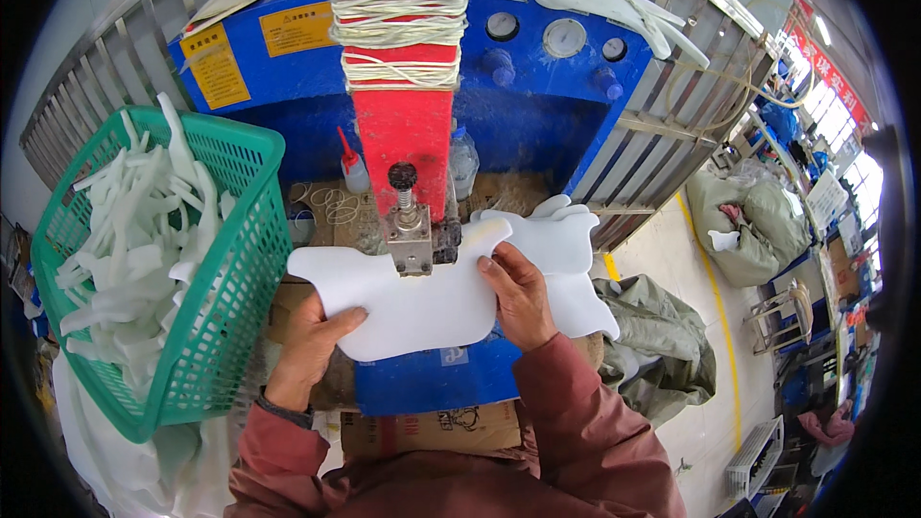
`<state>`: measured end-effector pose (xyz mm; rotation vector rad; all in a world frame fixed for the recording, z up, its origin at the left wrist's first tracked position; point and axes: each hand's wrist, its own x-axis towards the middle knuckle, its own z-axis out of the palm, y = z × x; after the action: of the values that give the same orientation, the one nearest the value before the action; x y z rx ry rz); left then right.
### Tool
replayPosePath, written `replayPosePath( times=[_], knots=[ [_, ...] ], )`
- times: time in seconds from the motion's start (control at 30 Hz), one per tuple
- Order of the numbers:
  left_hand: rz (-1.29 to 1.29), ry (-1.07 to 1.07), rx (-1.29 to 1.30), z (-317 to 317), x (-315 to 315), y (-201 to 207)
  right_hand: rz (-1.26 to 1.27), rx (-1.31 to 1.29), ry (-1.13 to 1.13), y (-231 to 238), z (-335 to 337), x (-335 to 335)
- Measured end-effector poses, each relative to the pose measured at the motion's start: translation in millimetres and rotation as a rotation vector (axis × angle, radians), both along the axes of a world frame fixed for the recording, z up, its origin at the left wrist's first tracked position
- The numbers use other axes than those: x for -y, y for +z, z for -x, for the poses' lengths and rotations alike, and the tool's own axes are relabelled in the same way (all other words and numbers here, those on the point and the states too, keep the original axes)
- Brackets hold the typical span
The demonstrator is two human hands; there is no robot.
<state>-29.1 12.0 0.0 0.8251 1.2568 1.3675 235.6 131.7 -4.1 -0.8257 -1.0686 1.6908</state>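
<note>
Both hands grip the white foam sheet (422, 302), left hand (312, 345) and right hand (518, 293) at either end, long axis crosswise under the press head (413, 240)

Red press arm (400, 58): top cut off by the upper edge of the frame; its lower tip hidden behind the metal punch head (411, 235). White foam sheet (422, 297): the part under the punch head is covered, its lower left corner lies under the left hand (312, 341), and its right edge under the right hand (518, 293). Foam stack (566, 259), right of centre: lower layers hidden, count cannot be told. Green basket (216, 326), left: base out of sight, far wall masked by white offcuts (134, 240). Cardboard box (432, 430), bottom centre: mostly behind the sleeve. Far right of the frame: objects too small and bent by the lens to identify.
</note>
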Motion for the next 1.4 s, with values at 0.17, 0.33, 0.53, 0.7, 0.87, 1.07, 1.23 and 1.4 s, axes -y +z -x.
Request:
replayPosePath(
  times=[0.17, 0.33, 0.53, 0.7, 0.87, 1.07, 1.23, 1.4],
  knots=[
    [-0.034, 0.08, 0.076, 9, 16, -1, -0.029, -0.042, 0.058, -4, 10, 10],
    [-0.056, 0.088, 0.186, -3, 15, -8, 0.005, -0.112, 0.068, 5, 0, 19],
    [-0.069, 0.019, 0.22, -15, 9, -12, 0.011, -0.11, 0.033, 11, -17, 25],
    [-0.05, -0.011, 0.234, -22, 8, -14, 0.016, -0.122, 0.019, 9, -28, 28],
    [-0.032, -0.051, 0.245, -30, 5, -12, 0.025, -0.123, -0.019, 5, -37, 31],
    [-0.003, -0.086, 0.241, -41, 2, -6, -0.006, -0.137, -0.063, 2, -46, 34],
    [-0.022, -0.113, 0.237, -48, -4, -8, -0.007, -0.089, -0.083, 1, -55, 35],
    [-0.023, -0.133, 0.229, -55, -4, -13, -0.007, -0.057, -0.095, -2, -65, 36]
  ],
)
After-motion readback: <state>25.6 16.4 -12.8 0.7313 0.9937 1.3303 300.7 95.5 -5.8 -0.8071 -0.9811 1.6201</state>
